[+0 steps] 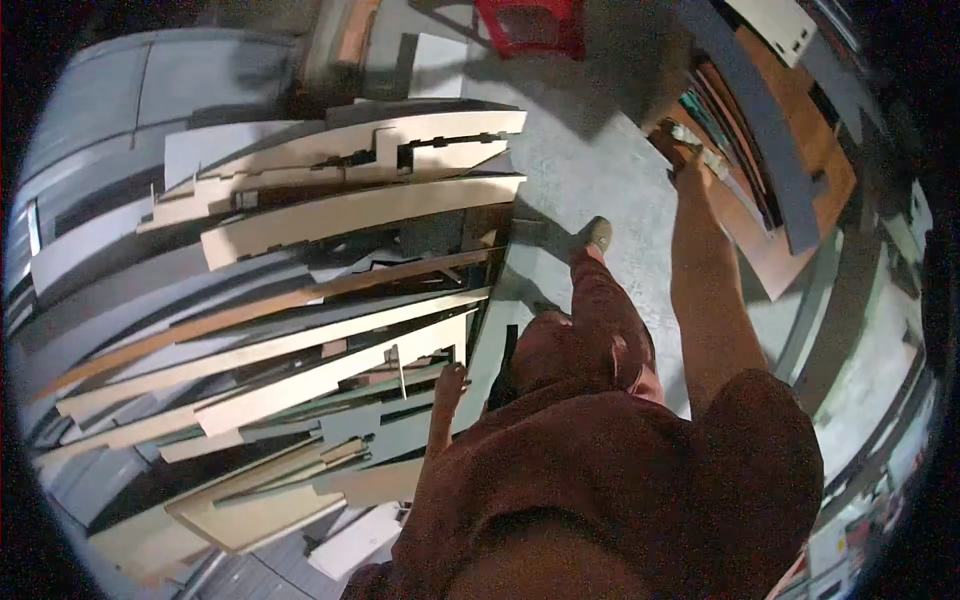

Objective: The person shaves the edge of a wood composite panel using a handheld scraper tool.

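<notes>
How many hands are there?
2. The left hand is by the end of a pale board; the right hand is stretched out near a grey board. Any others could be hidden.

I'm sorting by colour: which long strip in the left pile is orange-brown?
The long, narrow orange-brown strip between the wide cream board and narrow cream strip; the others look cream, grey or dark.

Right arm (712,290): reaches far forward, nearly straight
Right hand (686,158): leads ahead, grip unclear
Left forearm (440,425): shows beside torso (570,470)
Left hand (453,380): extends less far, grip unclear
</notes>
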Demonstrator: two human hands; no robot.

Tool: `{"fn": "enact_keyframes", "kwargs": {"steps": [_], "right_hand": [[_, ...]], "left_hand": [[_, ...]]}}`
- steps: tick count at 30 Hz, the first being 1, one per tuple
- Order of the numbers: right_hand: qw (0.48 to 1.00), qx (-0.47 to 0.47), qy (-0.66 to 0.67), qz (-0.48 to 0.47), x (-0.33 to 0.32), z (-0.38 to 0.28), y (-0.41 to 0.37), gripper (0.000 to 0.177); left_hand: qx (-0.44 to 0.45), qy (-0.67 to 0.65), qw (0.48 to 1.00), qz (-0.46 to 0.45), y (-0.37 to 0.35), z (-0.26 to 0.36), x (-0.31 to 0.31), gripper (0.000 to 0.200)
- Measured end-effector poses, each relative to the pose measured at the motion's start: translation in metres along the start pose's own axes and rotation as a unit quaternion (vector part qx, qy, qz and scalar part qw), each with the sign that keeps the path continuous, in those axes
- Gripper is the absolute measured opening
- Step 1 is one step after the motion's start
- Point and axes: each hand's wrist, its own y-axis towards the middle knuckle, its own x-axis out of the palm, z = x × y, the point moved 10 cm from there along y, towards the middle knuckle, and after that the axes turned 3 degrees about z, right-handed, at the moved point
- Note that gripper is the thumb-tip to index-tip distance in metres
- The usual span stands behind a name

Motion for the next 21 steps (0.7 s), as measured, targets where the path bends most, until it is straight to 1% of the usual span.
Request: {"fn": "enact_keyframes", "kwargs": {"steps": [1, 2, 3, 4, 5, 6, 7, 8, 9, 10, 12, 13, 14, 17, 18, 20, 21], "right_hand": [[1.0, 0.001, -0.005, -0.013, 0.005, -0.012, 0.008, 0.061], [0.992, 0.074, -0.098, 0.015, -0.004, -0.018, 0.029, 0.061], [0.97, 0.144, -0.193, 0.041, -0.01, -0.023, 0.048, 0.061], [0.966, 0.154, -0.204, 0.036, -0.007, -0.021, 0.043, 0.062], [0.963, 0.165, -0.214, 0.03, -0.004, -0.018, 0.039, 0.062], [0.937, 0.01, -0.186, -0.296, 0.049, -0.017, 0.045, 0.058], [0.805, -0.087, -0.023, -0.586, 0.076, -0.024, 0.011, 0.054], [0.828, -0.066, -0.01, -0.557, 0.066, -0.018, 0.047, 0.052], [0.918, 0.008, -0.027, -0.396, 0.045, -0.003, 0.085, 0.05], [0.955, 0.056, -0.014, -0.291, 0.026, 0.007, 0.106, 0.049], [0.968, 0.096, 0.002, -0.233, 0.016, 0.022, 0.124, 0.045], [0.967, 0.111, 0.011, -0.227, 0.015, 0.028, 0.125, 0.044], [0.966, 0.121, 0.022, -0.226, 0.012, 0.034, 0.126, 0.042], [0.953, 0.158, 0.062, -0.25, 0.009, 0.054, 0.12, 0.037], [0.945, 0.173, 0.076, -0.269, 0.008, 0.065, 0.114, 0.036], [0.92, 0.202, 0.097, -0.322, 0.004, 0.084, 0.093, 0.033], [0.906, 0.204, 0.102, -0.358, 0.005, 0.095, 0.075, 0.037]], "left_hand": [[-0.001, -0.011, 1.0, 0.008, -0.008, 0.018, 0.009, 0.037], [0.025, -0.031, 0.999, 0.013, -0.016, 0.038, 0.017, 0.038], [0.05, -0.052, 0.997, 0.023, -0.024, 0.054, 0.022, 0.038], [0.066, -0.086, 0.994, -0.003, -0.036, 0.071, 0.032, 0.04], [0.106, -0.077, 0.991, -0.021, -0.037, 0.078, 0.044, 0.04], [0.146, -0.08, 0.986, -0.022, -0.039, 0.077, 0.046, 0.039], [0.145, -0.094, 0.985, -0.007, -0.031, 0.064, 0.045, 0.039], [0.134, -0.107, 0.985, 0.007, -0.019, 0.043, 0.045, 0.039], [0.122, -0.12, 0.985, 0.023, -0.016, 0.027, 0.045, 0.039], [0.122, -0.136, 0.982, 0.04, -0.023, 0.019, 0.042, 0.039], [0.174, -0.212, 0.961, 0.036, -0.038, 0.021, 0.037, 0.039], [0.161, -0.143, 0.974, 0.067, -0.043, 0.017, 0.036, 0.039], [0.161, -0.154, 0.972, 0.078, -0.047, 0.013, 0.035, 0.039], [0.144, -0.116, 0.978, 0.092, -0.056, 0.001, 0.042, 0.04], [0.144, -0.13, 0.976, 0.096, -0.053, -0.011, 0.048, 0.04], [0.148, -0.209, 0.965, 0.059, -0.035, -0.036, 0.065, 0.04], [0.131, -0.12, 0.982, 0.071, -0.042, -0.028, 0.067, 0.04]]}}
